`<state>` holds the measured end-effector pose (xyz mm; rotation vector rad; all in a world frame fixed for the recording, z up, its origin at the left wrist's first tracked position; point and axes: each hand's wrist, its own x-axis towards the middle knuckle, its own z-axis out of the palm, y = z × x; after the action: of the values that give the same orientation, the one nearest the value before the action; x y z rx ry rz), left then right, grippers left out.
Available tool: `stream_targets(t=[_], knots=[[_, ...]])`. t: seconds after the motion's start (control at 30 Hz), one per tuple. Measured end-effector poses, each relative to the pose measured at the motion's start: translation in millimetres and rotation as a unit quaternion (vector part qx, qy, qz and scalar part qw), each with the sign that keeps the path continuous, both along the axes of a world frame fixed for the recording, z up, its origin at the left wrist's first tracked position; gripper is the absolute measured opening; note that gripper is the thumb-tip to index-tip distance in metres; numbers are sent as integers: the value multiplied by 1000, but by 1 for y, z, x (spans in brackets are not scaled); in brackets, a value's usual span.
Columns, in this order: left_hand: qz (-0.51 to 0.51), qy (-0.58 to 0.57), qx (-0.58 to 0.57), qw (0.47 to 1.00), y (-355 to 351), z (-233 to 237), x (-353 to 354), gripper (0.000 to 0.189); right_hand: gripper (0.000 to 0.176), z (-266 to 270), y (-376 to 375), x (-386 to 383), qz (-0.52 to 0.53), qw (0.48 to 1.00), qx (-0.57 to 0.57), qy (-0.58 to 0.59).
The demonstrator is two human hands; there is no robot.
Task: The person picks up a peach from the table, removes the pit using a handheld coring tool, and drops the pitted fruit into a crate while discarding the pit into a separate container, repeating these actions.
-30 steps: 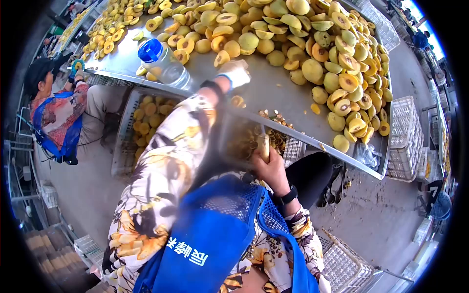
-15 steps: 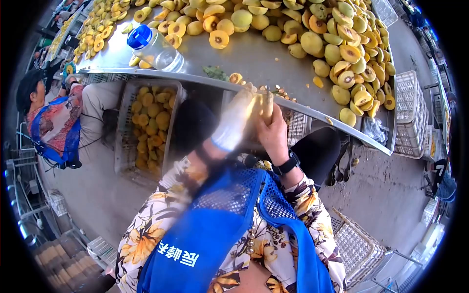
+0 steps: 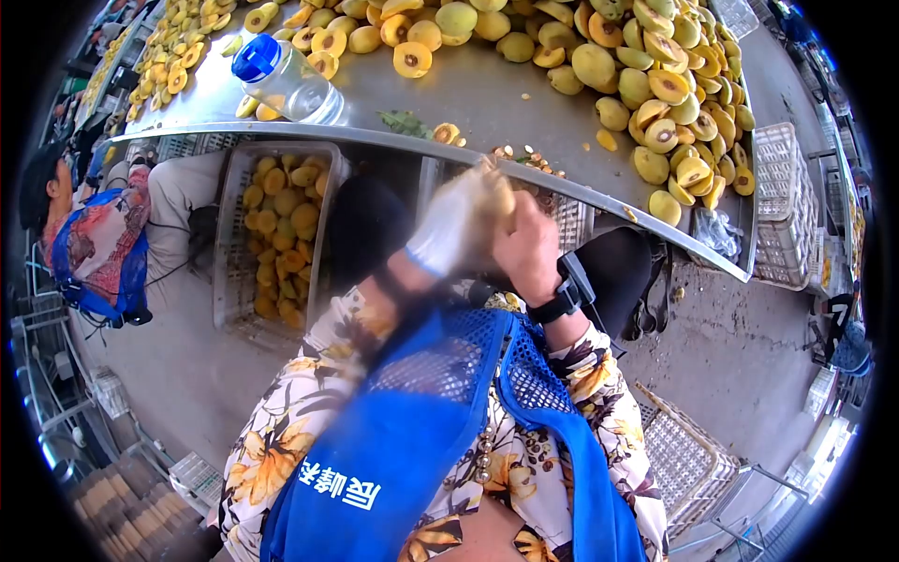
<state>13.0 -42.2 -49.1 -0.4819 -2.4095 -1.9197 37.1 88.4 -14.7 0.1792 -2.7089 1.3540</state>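
Observation:
My left hand [image 3: 456,211], in a white glove with yellowed fingers, is closed at the metal table's front edge. Motion blurs its fingertips, and what they hold cannot be made out. My bare right hand [image 3: 529,245] is closed in a fist right beside it, a watch on its wrist. A tan wooden handle [image 3: 505,199] shows partly at the fist; the rest of this tool is hidden. Past the hands, peach pits [image 3: 534,159] and scraps lie along the table edge. A cut peach half [image 3: 446,133] and a green leaf [image 3: 405,123] lie nearby.
Halved yellow peaches [image 3: 670,87] are heaped on the metal table [image 3: 468,89]. A blue-capped bottle [image 3: 290,84] stands there. A crate of peaches [image 3: 281,239] sits lower left, beside a seated co-worker [image 3: 98,234]. White crates [image 3: 782,201] stand at right; a plastic bag [image 3: 716,229] lies at the table corner.
My right fist has turned and closed in against my left hand; the wooden handle, upright and plain before, is now mostly hidden. The view has shifted slightly. The co-worker has leaned a little.

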Motion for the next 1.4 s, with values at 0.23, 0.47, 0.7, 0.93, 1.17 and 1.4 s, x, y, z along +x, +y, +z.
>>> stream_targets(t=[0.23,0.47,0.7,0.93,1.17,1.4], knots=[[110,-296,380,869,-8,22,-9,28,26,18,5,14,17,988,-3,-151],[94,-204,300,927,-1,13,-9,29,22,7,8,25,49,993,10,-109],[176,-333,375,847,3,26,-5,32,23,5,8,27,87,980,22,-177],[-109,12,-81,991,-29,15,-24,34,25,4,7,29,80,974,-31,-210],[83,-115,94,985,0,27,3,34,27,-22,-7,39,27,965,-138,-220],[63,-343,334,876,-9,24,0,28,30,-22,-8,37,58,928,-159,-332]])
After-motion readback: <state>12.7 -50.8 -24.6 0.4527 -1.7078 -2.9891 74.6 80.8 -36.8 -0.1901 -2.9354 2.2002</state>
